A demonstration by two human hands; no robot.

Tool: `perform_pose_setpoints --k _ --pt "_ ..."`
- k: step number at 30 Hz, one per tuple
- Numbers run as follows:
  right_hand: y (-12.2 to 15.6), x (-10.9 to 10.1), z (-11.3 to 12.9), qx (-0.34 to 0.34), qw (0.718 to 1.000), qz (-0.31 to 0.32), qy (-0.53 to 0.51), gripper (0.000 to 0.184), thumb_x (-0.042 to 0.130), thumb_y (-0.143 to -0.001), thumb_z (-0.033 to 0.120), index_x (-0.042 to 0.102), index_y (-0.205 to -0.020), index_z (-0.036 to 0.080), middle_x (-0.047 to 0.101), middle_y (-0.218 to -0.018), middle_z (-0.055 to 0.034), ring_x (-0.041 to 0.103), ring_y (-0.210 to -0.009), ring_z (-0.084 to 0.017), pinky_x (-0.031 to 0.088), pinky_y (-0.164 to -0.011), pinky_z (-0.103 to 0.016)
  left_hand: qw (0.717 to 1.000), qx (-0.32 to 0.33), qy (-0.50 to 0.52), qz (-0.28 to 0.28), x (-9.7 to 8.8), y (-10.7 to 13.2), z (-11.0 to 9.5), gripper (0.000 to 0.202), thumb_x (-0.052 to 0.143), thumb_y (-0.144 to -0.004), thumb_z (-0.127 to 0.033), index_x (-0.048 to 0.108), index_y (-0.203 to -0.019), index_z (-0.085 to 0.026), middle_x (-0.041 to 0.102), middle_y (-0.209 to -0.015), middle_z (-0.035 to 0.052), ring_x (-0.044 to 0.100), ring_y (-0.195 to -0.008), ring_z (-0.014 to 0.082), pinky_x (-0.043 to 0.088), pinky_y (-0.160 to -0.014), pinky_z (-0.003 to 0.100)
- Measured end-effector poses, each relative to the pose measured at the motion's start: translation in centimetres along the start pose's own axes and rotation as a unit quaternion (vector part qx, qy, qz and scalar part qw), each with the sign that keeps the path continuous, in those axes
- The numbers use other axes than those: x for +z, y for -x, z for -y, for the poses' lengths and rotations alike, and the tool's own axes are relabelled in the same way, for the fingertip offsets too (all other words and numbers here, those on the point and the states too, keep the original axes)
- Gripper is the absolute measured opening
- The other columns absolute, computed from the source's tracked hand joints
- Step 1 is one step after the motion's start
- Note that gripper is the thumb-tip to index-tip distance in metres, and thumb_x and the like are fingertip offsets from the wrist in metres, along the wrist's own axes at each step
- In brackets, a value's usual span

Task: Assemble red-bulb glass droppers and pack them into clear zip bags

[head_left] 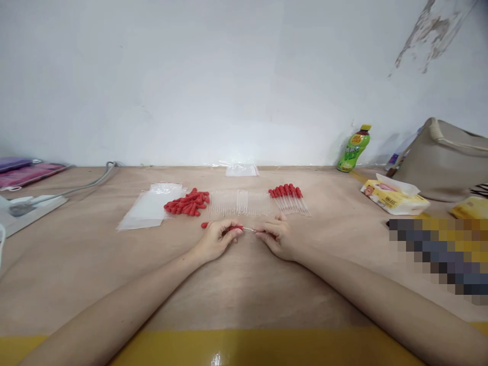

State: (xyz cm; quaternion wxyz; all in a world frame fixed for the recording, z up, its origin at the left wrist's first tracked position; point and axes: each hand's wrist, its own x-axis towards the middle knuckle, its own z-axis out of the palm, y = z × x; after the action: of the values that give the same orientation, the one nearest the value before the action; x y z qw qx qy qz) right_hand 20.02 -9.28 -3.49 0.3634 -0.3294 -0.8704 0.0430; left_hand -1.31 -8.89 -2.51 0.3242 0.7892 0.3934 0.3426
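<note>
My left hand pinches a red rubber dropper bulb. Fingers of my right hand are closed on a thin clear dropper tube, whose left end meets the bulb's mouth; how deep it sits I cannot tell. Another red bulb shows behind my left hand, partly hidden. Beyond my hands, a row of clear tubes lies side by side. To its left is a heap of loose red bulbs. On its right, several droppers with red bulbs fitted lie in a fan.
Clear plastic bags lie left of the heap, and another bag by the wall. Along the right are a green bottle, a yellow tissue pack and a beige handbag. A grey cable crosses the left side.
</note>
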Motion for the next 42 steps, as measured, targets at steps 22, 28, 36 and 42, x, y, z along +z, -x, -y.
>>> perform_pose_setpoints --k 22,28,36,42 --pt "-0.2 -0.6 0.2 -0.009 0.999 -0.02 0.035 0.013 0.042 -0.085 0.019 0.052 -0.078 0.018 0.058 -0.073 -0.0035 0.05 -0.07 -0.014 0.038 -0.066 -0.027 0.979 0.099 -0.17 -0.05 0.0 -0.1 0.2 0.015 0.056 -0.08 -0.029 0.066 -0.085 -0.018 0.068 -0.072 0.0005 0.059 -0.061 0.0112 0.045 -0.059 0.021" --pt "-0.2 0.0 0.2 -0.029 0.999 -0.031 0.03 0.016 0.04 -0.086 0.019 0.051 -0.075 0.017 0.058 -0.069 -0.0024 0.049 -0.065 -0.013 0.035 -0.065 -0.028 0.991 0.068 -0.11 -0.038 0.4 0.0 0.3 0.02 0.058 -0.078 -0.033 0.066 -0.086 -0.016 0.068 -0.074 0.0012 0.061 -0.062 0.0116 0.048 -0.06 0.021" --pt "-0.4 0.5 0.2 -0.045 0.998 0.002 0.052 0.021 0.037 -0.087 0.02 0.055 -0.078 0.016 0.059 -0.07 -0.0036 0.049 -0.064 -0.013 0.035 -0.066 -0.027 0.991 0.065 -0.112 -0.022 0.4 0.1 0.4 0.022 0.057 -0.078 -0.033 0.065 -0.088 -0.016 0.068 -0.08 0.0032 0.062 -0.068 0.0138 0.049 -0.062 0.023" --pt "-1.1 -0.1 0.6 -0.015 0.996 0.055 0.074 0.024 0.036 -0.088 0.023 0.057 -0.079 0.016 0.059 -0.071 -0.0038 0.05 -0.066 -0.013 0.036 -0.067 -0.026 0.988 0.079 -0.132 -0.029 0.4 0.0 0.2 0.019 0.055 -0.08 -0.032 0.064 -0.086 -0.017 0.068 -0.077 0.0019 0.061 -0.066 0.0129 0.048 -0.062 0.023"
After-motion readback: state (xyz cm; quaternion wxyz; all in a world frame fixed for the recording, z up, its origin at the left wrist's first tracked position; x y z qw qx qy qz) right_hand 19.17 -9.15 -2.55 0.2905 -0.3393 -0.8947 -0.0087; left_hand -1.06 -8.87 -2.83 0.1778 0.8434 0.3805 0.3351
